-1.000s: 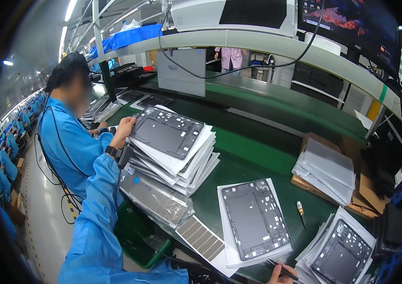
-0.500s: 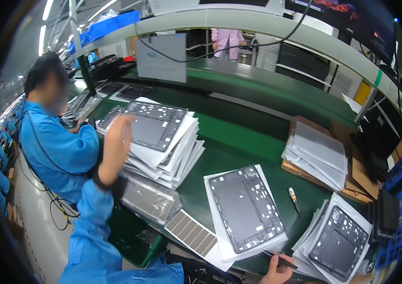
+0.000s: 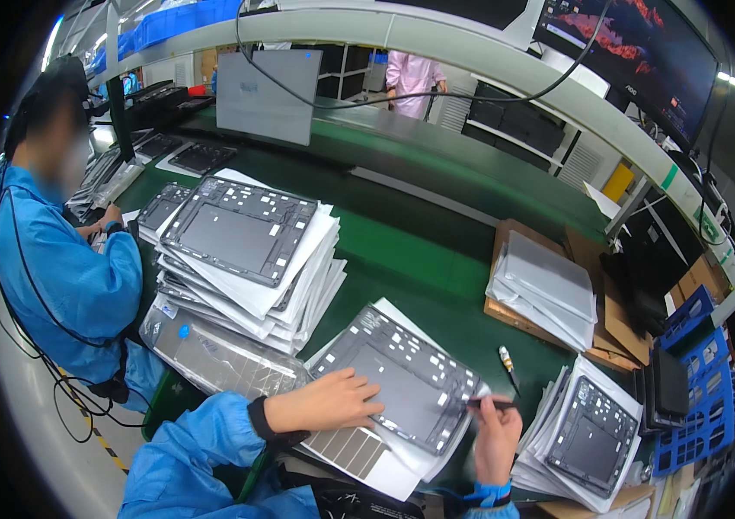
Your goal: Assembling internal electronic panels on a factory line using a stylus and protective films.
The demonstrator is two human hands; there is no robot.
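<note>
A dark grey tablet housing (image 3: 393, 372) with small white patches lies tilted on white sheets in front of me. My left hand (image 3: 329, 402) rests on its near left edge, fingers spread and slightly bent. Close to the housing's right edge, my right hand (image 3: 495, 432) pinches a slim black tool (image 3: 476, 403) that looks like tweezers, its tip over the housing. Partly under my left forearm is a white sheet with grey-brown rectangular strips (image 3: 346, 451). A plastic-wrapped pack of similar strips (image 3: 225, 350) sits left of it.
A tall stack of housings and white sheets (image 3: 255, 285) stands at left, a lower stack (image 3: 592, 432) at right. White sheets (image 3: 545, 281) fill a cardboard box behind. A pointed hand tool (image 3: 508, 368) lies near the right stack. A co-worker in blue (image 3: 56, 268) sits at left.
My left hand has come down from beside the tall stack onto the housing. My right hand has risen with the black tool to the housing's right edge. The view has shifted.
</note>
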